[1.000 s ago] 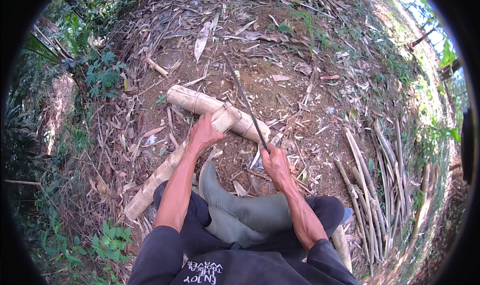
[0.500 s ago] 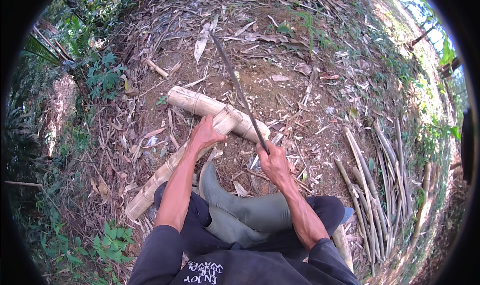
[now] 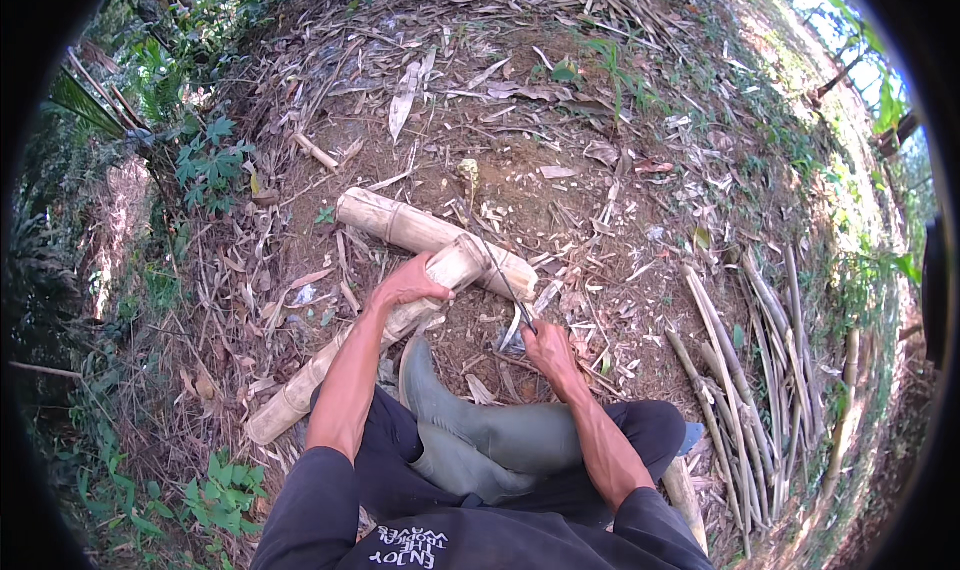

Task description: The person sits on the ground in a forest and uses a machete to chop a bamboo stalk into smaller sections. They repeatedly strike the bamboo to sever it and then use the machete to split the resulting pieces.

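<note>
My left hand (image 3: 410, 282) is closed around the upper part of a long, pale bamboo pole (image 3: 300, 386). The pole slants up from the lower left, and its cut end rests across a shorter, thick bamboo log (image 3: 395, 218) on the ground. In my right hand (image 3: 550, 350) is a machete (image 3: 507, 282), gripped by its handle. Its dark blade shows nearly edge-on and lies low beside the pole's cut end, over the log. Whether it touches the bamboo I cannot tell.
My crossed legs in green rubber boots (image 3: 500, 435) are just below the bamboo. A bundle of thin sticks (image 3: 745, 400) lies at the right. A small stump (image 3: 468, 175) stands beyond the log. Dry leaves and wood chips cover the ground, with green plants (image 3: 210, 160) at the left.
The machete has come down from a raised position to the pole's end, and my right hand has dropped slightly nearer to me. My left hand keeps its hold on the pole, which has shifted slightly.
</note>
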A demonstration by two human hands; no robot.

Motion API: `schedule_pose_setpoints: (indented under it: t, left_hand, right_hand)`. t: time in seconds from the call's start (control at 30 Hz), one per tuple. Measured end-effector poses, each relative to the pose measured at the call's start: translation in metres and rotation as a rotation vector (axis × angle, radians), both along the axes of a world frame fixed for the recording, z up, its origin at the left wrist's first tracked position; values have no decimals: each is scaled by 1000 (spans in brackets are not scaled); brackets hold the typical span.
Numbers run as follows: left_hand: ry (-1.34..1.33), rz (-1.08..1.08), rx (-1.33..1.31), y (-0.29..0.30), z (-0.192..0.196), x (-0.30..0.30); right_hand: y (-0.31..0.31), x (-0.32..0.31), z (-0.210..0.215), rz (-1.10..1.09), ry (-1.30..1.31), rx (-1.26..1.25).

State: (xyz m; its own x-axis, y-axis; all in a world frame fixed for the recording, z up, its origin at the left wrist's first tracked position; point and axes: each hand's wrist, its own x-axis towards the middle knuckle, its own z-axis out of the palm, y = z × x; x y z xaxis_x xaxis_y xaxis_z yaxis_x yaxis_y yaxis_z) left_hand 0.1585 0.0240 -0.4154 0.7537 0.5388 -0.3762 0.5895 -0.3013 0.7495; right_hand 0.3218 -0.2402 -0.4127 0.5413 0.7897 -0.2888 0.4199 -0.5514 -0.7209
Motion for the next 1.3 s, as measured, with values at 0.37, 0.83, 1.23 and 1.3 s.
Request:
schedule_pose_setpoints:
  t: [0.37,0.83,1.23,1.3]
  left_hand:
    - [-36,223,247,-11,-2,-15]
    - [64,163,621,-37,1,5]
    - [55,142,589,-29,4,1]
    - [37,148,591,-30,-1,1]
  right_hand:
    - [-8,-7,-3,-18,-78,84]
    - [3,-10,22,-6,-123,25]
    - [21,-21,65,-14,-192,474]
    - [-5,-3,20,11,-220,8]
